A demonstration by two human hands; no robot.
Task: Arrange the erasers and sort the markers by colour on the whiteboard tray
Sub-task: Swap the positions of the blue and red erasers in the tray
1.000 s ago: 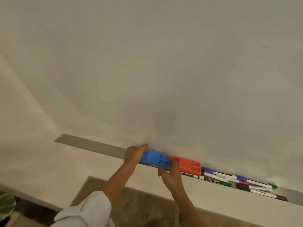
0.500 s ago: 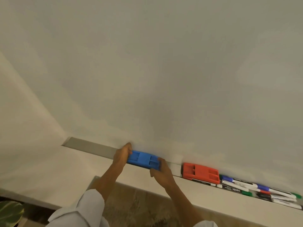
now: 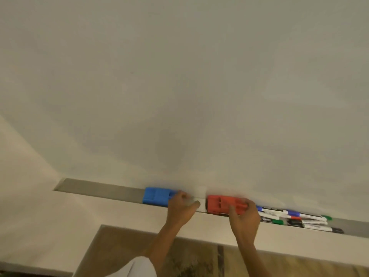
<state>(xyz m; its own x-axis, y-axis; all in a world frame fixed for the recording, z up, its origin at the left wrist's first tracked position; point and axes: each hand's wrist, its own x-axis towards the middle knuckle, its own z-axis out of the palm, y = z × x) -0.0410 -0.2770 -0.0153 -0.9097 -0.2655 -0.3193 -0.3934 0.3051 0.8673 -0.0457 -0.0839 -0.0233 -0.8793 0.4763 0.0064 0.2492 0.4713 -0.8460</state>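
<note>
Two erasers (image 3: 157, 196) in the tray (image 3: 99, 188) (markers (image 3: 295, 217) further right).

Office or classroom type room, likely. Large blank whiteboard (image 3: 199, 86) fills the wall; metal tray (image 3: 99, 189) along its bottom edge carries erasers (image 3: 157, 196) and whiteboard markers (image 3: 295, 218).

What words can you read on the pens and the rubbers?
"camlin": printed sideways on a white marker beside the right hand.
Other markers: dark labels show, but too blurred to read.
Blue eraser and red eraser: no writing visible.
</note>
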